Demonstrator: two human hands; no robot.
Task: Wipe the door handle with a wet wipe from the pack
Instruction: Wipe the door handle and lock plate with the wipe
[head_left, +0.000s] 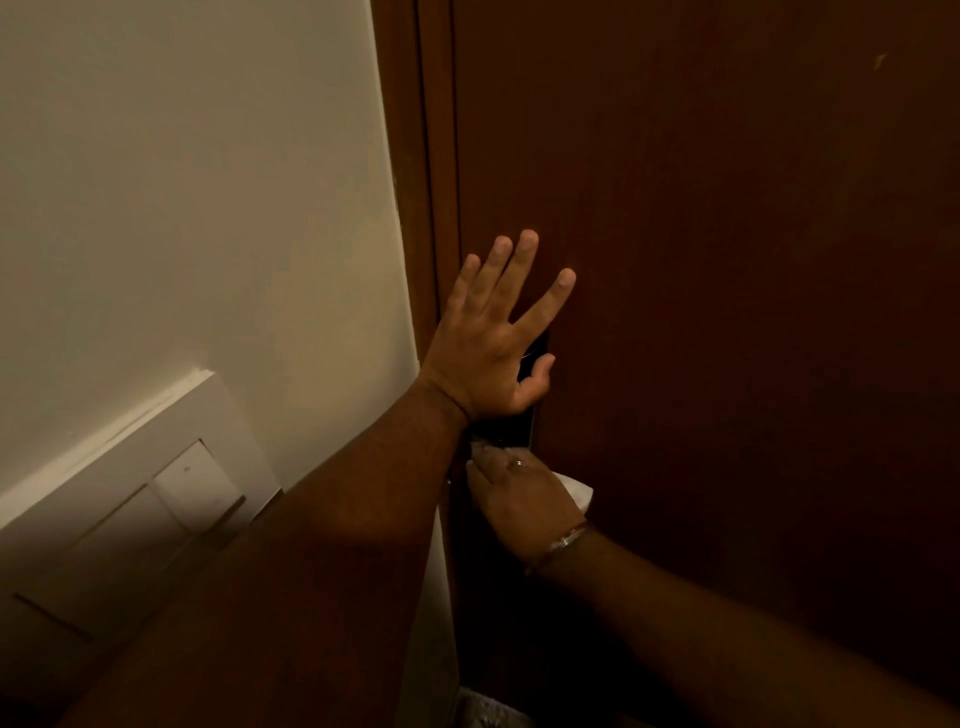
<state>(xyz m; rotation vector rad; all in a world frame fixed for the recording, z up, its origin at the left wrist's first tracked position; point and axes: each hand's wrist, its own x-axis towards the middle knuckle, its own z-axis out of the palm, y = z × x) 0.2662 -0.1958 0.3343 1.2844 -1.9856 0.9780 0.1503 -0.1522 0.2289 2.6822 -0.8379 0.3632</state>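
My left hand (493, 343) lies flat on the dark brown door (727, 260), fingers spread, covering the top of a black lock plate (511, 428). Just below it, my right hand (524, 499) is closed on a white wet wipe (579, 491) and pressed against the door where the handle sits. The handle itself is hidden under that hand and the wipe. A corner of the wipe sticks out to the right of my right hand. The pack is not in view.
A cream wall (182, 208) fills the left side, with a white switch panel (156, 499) at lower left. The brown door frame (410, 182) runs down between wall and door. The light is dim.
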